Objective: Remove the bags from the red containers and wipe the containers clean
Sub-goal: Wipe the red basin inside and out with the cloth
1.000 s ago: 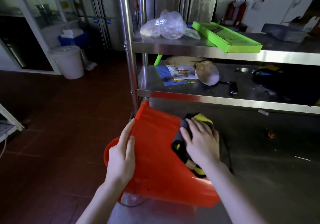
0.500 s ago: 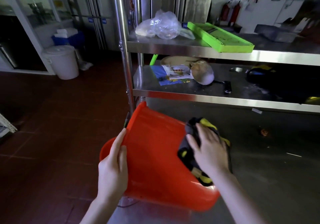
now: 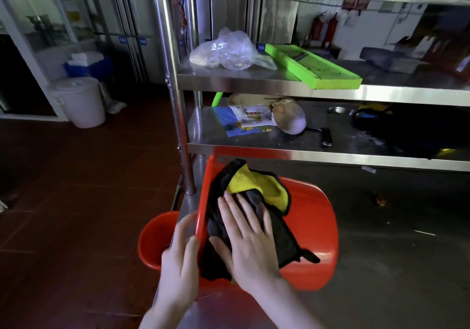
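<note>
Pressing flat with straight, spread fingers, the right hand lies palm-down on a black and yellow cloth, grasping nothing, forearm running back towards the lower right. Directly under that palm and cloth is the outer wall of a red container, which lies on its side on the steel table, its rim just left of the fingertips. The left hand is at that rim, beside the right thumb; it is blurred, so I cannot tell whether it grips the rim or only braces it. A second red container sits below the left hand's knuckles. Beyond the fingers, a printed sheet on the shelf has text too small to read.
</note>
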